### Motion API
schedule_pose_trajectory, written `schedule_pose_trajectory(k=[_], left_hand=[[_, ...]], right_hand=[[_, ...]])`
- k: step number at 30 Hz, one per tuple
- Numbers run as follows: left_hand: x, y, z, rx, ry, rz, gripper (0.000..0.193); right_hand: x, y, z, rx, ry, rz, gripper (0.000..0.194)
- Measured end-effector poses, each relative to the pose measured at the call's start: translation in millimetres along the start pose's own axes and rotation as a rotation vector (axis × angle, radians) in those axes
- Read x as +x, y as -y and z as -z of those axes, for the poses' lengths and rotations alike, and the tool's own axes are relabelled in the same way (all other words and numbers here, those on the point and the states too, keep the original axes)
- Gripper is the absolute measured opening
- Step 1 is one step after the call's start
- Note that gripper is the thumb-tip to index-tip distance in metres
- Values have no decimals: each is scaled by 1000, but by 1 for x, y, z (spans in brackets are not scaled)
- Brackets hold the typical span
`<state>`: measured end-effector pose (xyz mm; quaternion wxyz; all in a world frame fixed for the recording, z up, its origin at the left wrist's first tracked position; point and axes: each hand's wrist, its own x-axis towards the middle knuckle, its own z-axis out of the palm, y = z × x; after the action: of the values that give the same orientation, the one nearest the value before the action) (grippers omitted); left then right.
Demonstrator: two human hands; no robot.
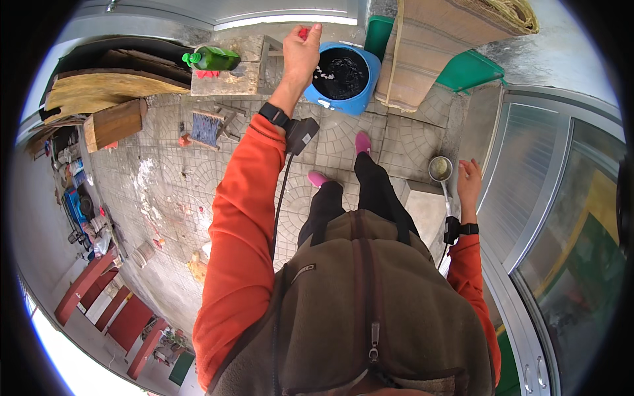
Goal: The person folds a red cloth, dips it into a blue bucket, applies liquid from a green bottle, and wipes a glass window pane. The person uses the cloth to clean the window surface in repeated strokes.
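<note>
My left hand [302, 57] reaches forward over the left rim of a blue plastic barrel [364, 101], its fingers curled round something small and red [303, 33]. Dark liquid fills the barrel, with small white bits floating near my wrist side. A green bottle [215, 59] lies on a worn wooden bench [247, 74] left of that hand, above a red cloth [207, 74]. My right hand [468, 183] hangs at my right side, fingers loosely bent and holding nothing visible. Beside it is a metal ladle or small pan [441, 169] with a long handle.
A small folding stool [205, 129] stands on the paved floor left of my feet. A rolled striped mat [421, 54] leans by green containers [470, 69] beyond the barrel. A wooden box [114, 123] stands farther left. Glass-panelled doors [515, 173] rise at my right.
</note>
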<state>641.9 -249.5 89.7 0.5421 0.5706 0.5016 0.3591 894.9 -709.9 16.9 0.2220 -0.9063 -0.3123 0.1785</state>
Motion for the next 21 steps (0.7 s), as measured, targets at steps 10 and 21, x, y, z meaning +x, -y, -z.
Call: schedule_pose_trajectory(k=[10,21], left_hand=[[-38,-24,30,-903,269,454,60],[-143,14,134,-797,235,558,48]], right_hand=[[55,111,-1,222,64,185,19],[0,394,-153,992,962,262,29]])
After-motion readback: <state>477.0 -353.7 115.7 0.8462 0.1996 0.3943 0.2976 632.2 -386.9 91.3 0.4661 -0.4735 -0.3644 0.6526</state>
